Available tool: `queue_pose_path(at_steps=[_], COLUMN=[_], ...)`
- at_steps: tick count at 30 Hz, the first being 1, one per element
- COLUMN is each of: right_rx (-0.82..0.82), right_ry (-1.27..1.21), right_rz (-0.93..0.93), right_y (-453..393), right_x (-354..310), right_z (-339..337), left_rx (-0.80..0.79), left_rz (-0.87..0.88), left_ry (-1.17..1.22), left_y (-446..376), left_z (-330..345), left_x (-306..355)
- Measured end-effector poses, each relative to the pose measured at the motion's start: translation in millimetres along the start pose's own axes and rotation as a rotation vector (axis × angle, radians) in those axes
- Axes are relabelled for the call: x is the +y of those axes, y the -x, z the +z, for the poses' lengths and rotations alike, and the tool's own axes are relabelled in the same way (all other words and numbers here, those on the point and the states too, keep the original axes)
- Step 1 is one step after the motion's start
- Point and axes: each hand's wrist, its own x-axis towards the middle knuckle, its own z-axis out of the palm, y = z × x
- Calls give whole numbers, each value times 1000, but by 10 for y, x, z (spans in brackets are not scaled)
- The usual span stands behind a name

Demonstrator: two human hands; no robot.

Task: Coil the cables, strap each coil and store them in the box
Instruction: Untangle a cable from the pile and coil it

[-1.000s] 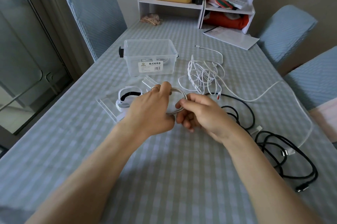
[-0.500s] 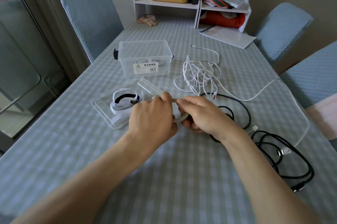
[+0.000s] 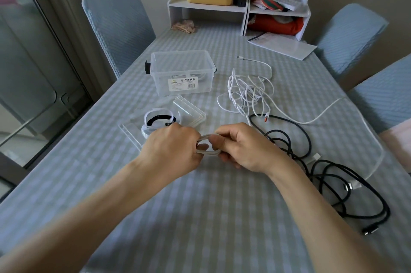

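Since a second ago I've squeezed the white coil flatter at frame centre, above the tabletop. Left hand and right hand each grip one end, fingers curled round it. Ready for strapping, I judge; box waits upper centre.

We see bare table along the near edge. Toward the right edge, black cables sprawl; a white cable tangle lies mid-table. The clear box and its lid block the left-centre.
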Motion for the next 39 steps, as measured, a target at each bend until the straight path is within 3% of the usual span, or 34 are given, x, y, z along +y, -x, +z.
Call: queue_pose_path(at_steps=[6,13,18,23,29,39], right_rx=[62,90,255,290,129,549], right_ry=[-32,-116,196,378,589,553], right_rz=[-80,-47,-179,-272,-222,-357], right_y=[9,-66,-290,-666,-1177,-1294], right_x=[-65,-143,-124,-242,-425,-598], right_z=[127,347,386,478,558,475], left_rx=[119,64,190,289,315,351], left_rz=[-40,-137,-346,-394,-568,-633], left_ry=[-95,-133,225,438,578,613], left_y=[225,396,370,322,253,221], left_z=[87,11,55,168,163,157], left_x=[-74,-385,-745,-833,-873,-890])
